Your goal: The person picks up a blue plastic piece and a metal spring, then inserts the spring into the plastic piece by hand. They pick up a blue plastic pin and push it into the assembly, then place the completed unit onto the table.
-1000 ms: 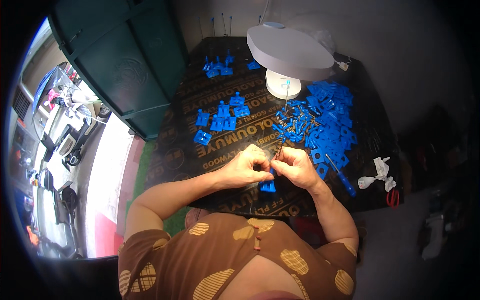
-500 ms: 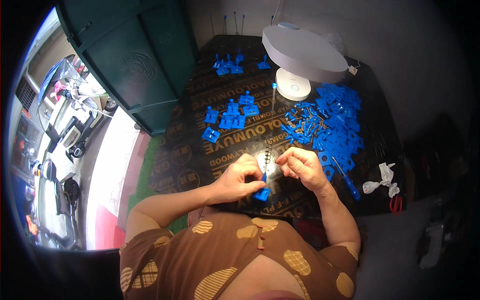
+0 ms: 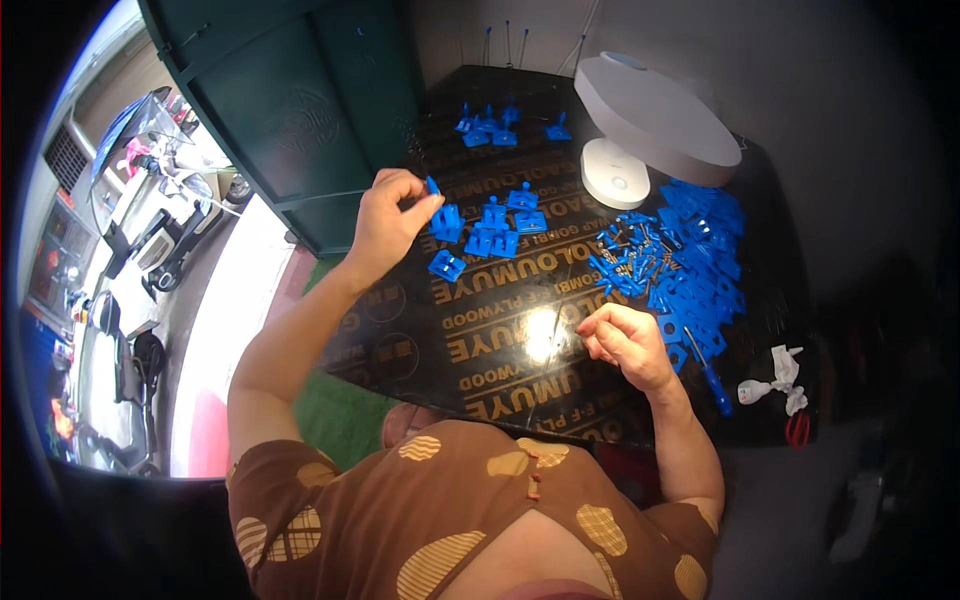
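Note:
My left hand (image 3: 390, 220) is out over the left of the table, thumb and fingers pinched on the blue stem (image 3: 433, 187) of a spring rod with a blue base. Its coil and thin rod show faintly against the green door, up to a small blue tip (image 3: 361, 31). Below the fingers is a blue square base (image 3: 447, 222), beside a group of similar blue stands (image 3: 493, 240). Near the bright spot on the table, my right hand (image 3: 632, 345) is closed with fingertips together. What it holds, if anything, I cannot make out.
Right of centre lies a heap of blue plates (image 3: 700, 270) and small blue-and-metal parts (image 3: 630, 250). A screwdriver (image 3: 712, 378) and a white crumpled item (image 3: 782, 380) are nearer. A white lamp (image 3: 655, 115) stands behind. More blue stands (image 3: 490, 128) sit at the back.
My left hand has carried the spring rod from the table's near middle to the far left group. My right hand stays near the bright spot. The view has shifted slightly.

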A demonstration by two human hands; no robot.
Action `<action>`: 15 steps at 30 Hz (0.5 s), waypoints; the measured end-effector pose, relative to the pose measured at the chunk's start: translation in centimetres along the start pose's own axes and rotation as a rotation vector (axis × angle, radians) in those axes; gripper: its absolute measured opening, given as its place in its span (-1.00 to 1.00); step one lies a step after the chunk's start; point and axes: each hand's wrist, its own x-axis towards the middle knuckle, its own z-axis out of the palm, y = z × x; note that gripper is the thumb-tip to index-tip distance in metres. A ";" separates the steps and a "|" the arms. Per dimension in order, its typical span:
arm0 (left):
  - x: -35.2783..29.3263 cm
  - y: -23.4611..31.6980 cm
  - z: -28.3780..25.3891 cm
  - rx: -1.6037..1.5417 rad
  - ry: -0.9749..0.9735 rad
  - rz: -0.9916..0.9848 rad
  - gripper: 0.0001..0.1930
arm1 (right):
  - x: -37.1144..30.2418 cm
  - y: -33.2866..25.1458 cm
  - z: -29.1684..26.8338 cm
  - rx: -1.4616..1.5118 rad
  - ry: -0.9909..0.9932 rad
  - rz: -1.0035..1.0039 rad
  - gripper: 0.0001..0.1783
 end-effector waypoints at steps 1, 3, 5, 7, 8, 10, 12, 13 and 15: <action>0.6 -1.0 0.1 0.008 0.004 -0.002 -0.82 | 0.0 -0.1 0.0 -0.010 0.002 -0.003 -0.72; 1.6 -2.7 0.5 0.012 0.023 -0.024 -0.83 | -0.1 -0.5 0.0 0.019 0.009 0.031 -0.74; 2.4 -3.7 1.0 -0.006 0.032 -0.053 -0.84 | -0.1 -0.6 -0.1 0.053 0.016 0.070 -0.76; 3.0 -4.6 1.6 -0.024 0.031 -0.079 -0.85 | -0.2 -0.6 -0.1 0.038 0.018 0.072 -0.76; 3.2 -4.9 1.8 -0.024 0.030 -0.077 -0.85 | -0.2 -0.6 -0.1 0.022 0.019 0.076 -0.76; 3.8 -5.4 2.4 -0.013 0.019 -0.062 -0.86 | -0.2 -0.6 -0.1 0.035 0.019 0.074 -0.77; 4.3 -6.3 2.8 -0.009 0.003 -0.053 -0.86 | -0.1 -0.4 -0.1 0.049 0.018 0.071 -0.77; 4.6 -6.7 3.0 -0.002 -0.009 -0.048 -0.87 | -0.1 -0.2 -0.1 0.040 0.018 0.062 -0.77; 5.1 -7.4 3.4 0.017 -0.011 -0.014 -0.87 | -0.1 -0.1 0.0 0.032 0.023 0.052 -0.77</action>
